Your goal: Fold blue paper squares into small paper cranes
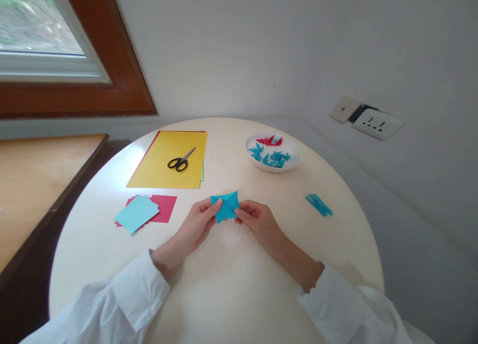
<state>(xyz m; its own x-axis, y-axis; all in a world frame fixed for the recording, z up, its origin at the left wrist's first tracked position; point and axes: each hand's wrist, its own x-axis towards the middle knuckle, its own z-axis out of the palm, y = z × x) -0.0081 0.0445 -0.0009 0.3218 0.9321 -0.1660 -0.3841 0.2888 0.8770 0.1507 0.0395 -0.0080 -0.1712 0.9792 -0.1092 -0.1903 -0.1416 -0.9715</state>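
A small blue piece of folded paper [227, 207] is held up over the middle of the round table, creases crossing its face. My left hand [199, 218] pinches its left side, thumb on top and fingers behind. At the paper's right edge, my right hand [258, 221] grips it between thumb and curled fingers. Beyond my hands to the right, a white plate [297, 160] carries several blue folded paper birds [277, 159] and red ones [270, 141]. Left of my hands lie light blue paper squares [137, 213] on top of crimson paper [166, 207].
Black-handled scissors [181, 161] rest on a yellow sheet [164, 177] stacked over other coloured sheets at the back left. Blue paper strips [319, 204] lie toward the right edge of the white table [224, 304]. Walls stand behind and to the right, with a socket [377, 124].
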